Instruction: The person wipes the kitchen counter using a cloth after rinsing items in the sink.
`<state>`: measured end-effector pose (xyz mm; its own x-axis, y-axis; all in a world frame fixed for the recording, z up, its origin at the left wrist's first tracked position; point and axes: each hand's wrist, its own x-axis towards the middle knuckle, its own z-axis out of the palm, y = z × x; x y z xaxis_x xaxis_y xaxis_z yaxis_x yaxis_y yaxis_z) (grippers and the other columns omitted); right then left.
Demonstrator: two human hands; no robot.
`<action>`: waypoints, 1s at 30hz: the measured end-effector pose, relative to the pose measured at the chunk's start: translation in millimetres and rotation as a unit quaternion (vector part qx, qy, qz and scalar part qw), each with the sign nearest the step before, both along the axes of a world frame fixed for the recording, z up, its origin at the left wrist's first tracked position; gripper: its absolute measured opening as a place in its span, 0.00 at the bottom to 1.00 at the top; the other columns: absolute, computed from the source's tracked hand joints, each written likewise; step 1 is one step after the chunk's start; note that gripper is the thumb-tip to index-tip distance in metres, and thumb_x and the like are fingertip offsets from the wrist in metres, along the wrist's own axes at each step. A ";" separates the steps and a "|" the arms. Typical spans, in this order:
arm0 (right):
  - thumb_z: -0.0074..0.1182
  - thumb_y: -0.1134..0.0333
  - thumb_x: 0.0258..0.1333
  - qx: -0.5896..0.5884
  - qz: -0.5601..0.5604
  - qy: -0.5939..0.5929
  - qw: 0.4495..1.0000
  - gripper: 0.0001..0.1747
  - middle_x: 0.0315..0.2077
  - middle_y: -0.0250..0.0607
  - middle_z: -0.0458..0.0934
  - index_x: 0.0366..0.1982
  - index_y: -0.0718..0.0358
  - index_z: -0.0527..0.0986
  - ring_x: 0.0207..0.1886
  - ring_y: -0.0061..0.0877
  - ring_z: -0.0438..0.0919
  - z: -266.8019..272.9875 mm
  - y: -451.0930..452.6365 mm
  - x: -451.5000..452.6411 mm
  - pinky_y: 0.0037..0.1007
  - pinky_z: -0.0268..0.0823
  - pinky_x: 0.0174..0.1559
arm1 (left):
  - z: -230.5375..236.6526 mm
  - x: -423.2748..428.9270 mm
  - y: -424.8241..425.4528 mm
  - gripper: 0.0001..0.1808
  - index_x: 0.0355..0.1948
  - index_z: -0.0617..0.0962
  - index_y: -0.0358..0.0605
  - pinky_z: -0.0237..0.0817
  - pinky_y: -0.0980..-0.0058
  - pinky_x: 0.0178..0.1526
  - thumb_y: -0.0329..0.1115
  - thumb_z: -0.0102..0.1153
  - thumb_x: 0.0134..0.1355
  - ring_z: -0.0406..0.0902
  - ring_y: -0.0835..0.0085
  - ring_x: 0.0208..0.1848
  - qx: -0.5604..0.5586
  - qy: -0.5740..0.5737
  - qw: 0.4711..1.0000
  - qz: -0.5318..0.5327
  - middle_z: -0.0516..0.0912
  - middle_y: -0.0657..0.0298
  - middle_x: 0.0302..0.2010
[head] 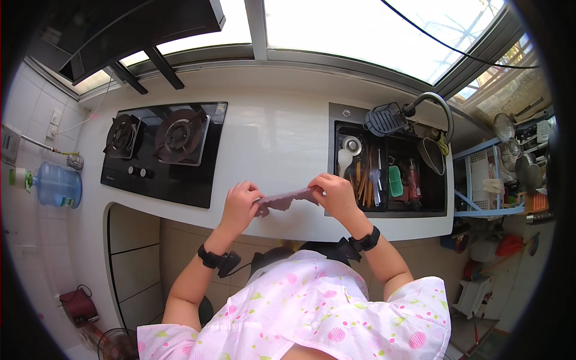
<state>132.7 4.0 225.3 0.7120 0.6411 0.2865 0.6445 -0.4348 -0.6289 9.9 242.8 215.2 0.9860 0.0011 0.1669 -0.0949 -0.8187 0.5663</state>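
A mauve cloth (285,200) with a ragged lower edge is stretched between my two hands, above the front part of the white countertop (265,130). My left hand (242,200) pinches its left end between thumb and fingers. At the other end, my right hand (332,192) grips the cloth's upper right corner. Each wrist wears a black strap with a small device. The black sink (391,211) lies just right of my right hand, holding chopsticks, utensils, a green plastic basket (395,181) and a red bottle (413,180).
On the left is a black gas hob (189,182) with two burners. A curved faucet (445,112) and a dark slotted caddy (386,119) stand at the sink's back. A blue water jug (58,185) is at far left. Racks with pans and strainers fill the right side.
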 end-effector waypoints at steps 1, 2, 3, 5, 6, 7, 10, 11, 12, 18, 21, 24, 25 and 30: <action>0.58 0.77 0.43 -0.004 -0.006 0.002 1.000 0.05 0.26 0.37 0.80 0.26 0.61 0.78 0.27 0.32 0.79 -4.3 -1.7 4.4 0.28 0.72 0.30 | -5.4 5.0 3.4 0.05 0.30 0.81 0.45 0.61 0.63 0.47 0.26 0.61 0.51 0.75 0.64 0.37 0.004 -0.017 1.000 0.021 0.79 0.64 0.30; 0.58 0.78 0.42 -0.011 -0.005 0.005 1.000 0.07 0.30 0.37 0.82 0.28 0.61 0.79 0.30 0.32 0.80 -7.3 -2.9 8.5 0.29 0.73 0.34 | -10.0 8.8 7.0 0.05 0.31 0.81 0.44 0.62 0.63 0.48 0.26 0.61 0.52 0.76 0.65 0.37 0.008 -0.033 0.999 0.041 0.79 0.65 0.30; 0.58 0.78 0.42 -0.011 -0.006 0.005 1.000 0.07 0.30 0.37 0.82 0.28 0.61 0.79 0.30 0.32 0.80 -3.4 -0.4 11.3 0.29 0.73 0.34 | -6.7 13.9 8.6 0.05 0.31 0.81 0.44 0.62 0.63 0.48 0.26 0.61 0.52 0.76 0.65 0.37 0.008 -0.032 0.999 0.040 0.79 0.65 0.30; 0.58 0.77 0.43 0.074 -0.021 -0.102 0.992 0.07 0.31 0.36 0.82 0.28 0.59 0.79 0.33 0.34 0.80 7.9 3.4 14.1 0.33 0.71 0.38 | 1.4 21.1 11.5 0.06 0.32 0.81 0.44 0.62 0.62 0.53 0.25 0.61 0.52 0.76 0.65 0.36 0.094 -0.131 0.985 0.066 0.79 0.65 0.31; 0.59 0.79 0.42 0.087 -0.017 -0.121 0.989 0.09 0.33 0.35 0.83 0.30 0.60 0.80 0.36 0.33 0.80 12.5 2.1 13.8 0.33 0.71 0.41 | 5.2 21.0 12.8 0.07 0.33 0.82 0.45 0.61 0.61 0.56 0.24 0.60 0.52 0.76 0.65 0.38 0.094 -0.142 0.982 0.081 0.79 0.65 0.32; 0.59 0.79 0.42 0.086 -0.018 -0.120 0.989 0.09 0.33 0.35 0.83 0.30 0.60 0.80 0.36 0.33 0.80 14.5 0.0 13.6 0.33 0.71 0.41 | 8.2 19.7 13.5 0.07 0.33 0.82 0.45 0.61 0.61 0.56 0.24 0.60 0.52 0.76 0.65 0.38 0.093 -0.142 0.982 0.081 0.79 0.65 0.32; 0.59 0.79 0.42 0.089 0.006 -0.164 0.982 0.10 0.33 0.34 0.83 0.30 0.60 0.80 0.36 0.29 0.80 10.6 -10.6 8.0 0.33 0.70 0.42 | 10.4 8.3 12.1 0.10 0.33 0.82 0.46 0.59 0.58 0.57 0.21 0.59 0.49 0.75 0.63 0.41 0.089 -0.143 0.983 0.075 0.79 0.65 0.33; 0.59 0.79 0.42 0.089 0.005 -0.164 0.982 0.10 0.33 0.34 0.83 0.30 0.60 0.80 0.36 0.29 0.80 2.6 -15.9 3.6 0.33 0.70 0.42 | 4.0 1.9 9.6 0.10 0.33 0.82 0.46 0.59 0.58 0.57 0.21 0.59 0.49 0.75 0.63 0.41 0.088 -0.142 0.983 0.074 0.79 0.65 0.33; 0.59 0.79 0.41 0.068 0.010 -0.121 0.990 0.09 0.33 0.33 0.83 0.29 0.60 0.80 0.35 0.29 0.80 -8.3 -20.7 -1.7 0.33 0.70 0.41 | -8.2 -5.6 7.5 0.11 0.34 0.82 0.46 0.58 0.58 0.58 0.21 0.58 0.50 0.76 0.65 0.42 0.082 -0.098 0.990 0.060 0.79 0.66 0.33; 0.55 0.77 0.45 -0.065 0.051 0.078 0.993 0.08 0.31 0.36 0.83 0.30 0.59 0.81 0.34 0.33 0.80 -78.5 -51.8 -39.8 0.33 0.70 0.40 | -111.0 -60.0 -7.6 0.13 0.35 0.82 0.47 0.57 0.57 0.58 0.22 0.53 0.51 0.76 0.66 0.44 0.019 0.111 0.994 -0.012 0.80 0.64 0.35; 0.54 0.76 0.46 -0.114 0.058 0.167 0.978 0.08 0.30 0.39 0.82 0.30 0.59 0.81 0.35 0.36 0.80 -96.3 -54.5 -41.8 0.35 0.71 0.42 | -121.1 -60.5 -7.6 0.12 0.34 0.82 0.48 0.57 0.57 0.57 0.22 0.52 0.52 0.77 0.66 0.43 0.004 0.174 0.984 -0.047 0.81 0.64 0.34; 0.55 0.74 0.49 -0.064 -0.034 0.120 0.990 0.11 0.36 0.41 0.81 0.37 0.61 0.79 0.40 0.39 0.79 -103.5 -38.1 -10.0 0.36 0.71 0.45 | -107.4 -24.2 -5.0 0.14 0.42 0.80 0.45 0.57 0.56 0.58 0.24 0.53 0.54 0.75 0.63 0.48 -0.041 0.178 0.982 0.042 0.80 0.59 0.41; 0.56 0.74 0.50 -0.038 -0.084 0.062 0.994 0.15 0.41 0.42 0.80 0.43 0.62 0.78 0.43 0.38 0.79 -105.5 -29.1 2.4 0.34 0.70 0.45 | -100.1 -7.3 -8.6 0.18 0.48 0.77 0.41 0.55 0.56 0.60 0.26 0.54 0.54 0.72 0.60 0.53 0.027 0.074 0.987 0.139 0.78 0.56 0.47; 0.58 0.64 0.53 -0.126 -0.059 0.068 0.988 0.29 0.56 0.57 0.68 0.58 0.62 0.67 0.56 0.49 0.69 -121.5 5.4 -4.9 0.41 0.65 0.56 | -109.3 13.4 -44.1 0.37 0.65 0.63 0.36 0.46 0.48 0.68 0.40 0.60 0.56 0.56 0.47 0.69 0.174 0.120 0.977 0.014 0.63 0.47 0.66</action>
<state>127.8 9.5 103.9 0.8072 0.5898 0.0240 0.4963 -0.6561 -0.5686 23.3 198.7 105.8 0.9971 0.0133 -0.0747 0.0321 -0.9660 0.2565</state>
